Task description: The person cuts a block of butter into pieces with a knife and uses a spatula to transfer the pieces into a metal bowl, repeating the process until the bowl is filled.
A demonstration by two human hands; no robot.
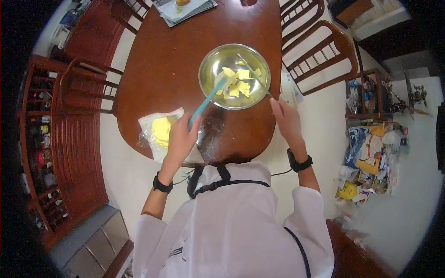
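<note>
A wide stainless steel bowl [207,95] sits near the right edge of the table and holds several chunks of yellow butter [243,74]. My left hand [182,138] is closed around the teal handle of a spatula [202,105], whose pale head reaches in among the chunks. With my right hand [286,119] I grip a thin metal utensil [254,74], perhaps a knife, that slants over the bowl's right side. Just left of my left hand, a larger piece of butter [162,131] lies on an opened white wrapper [147,124].
The bowl stands on a brown wooden table [162,78]. Clear plastic film [213,132] lies by its front edge. A grey tray [190,11] bearing a small round item is at the far end. Wooden chairs [320,51] line both sides, and a cabinet [69,153] stands at left.
</note>
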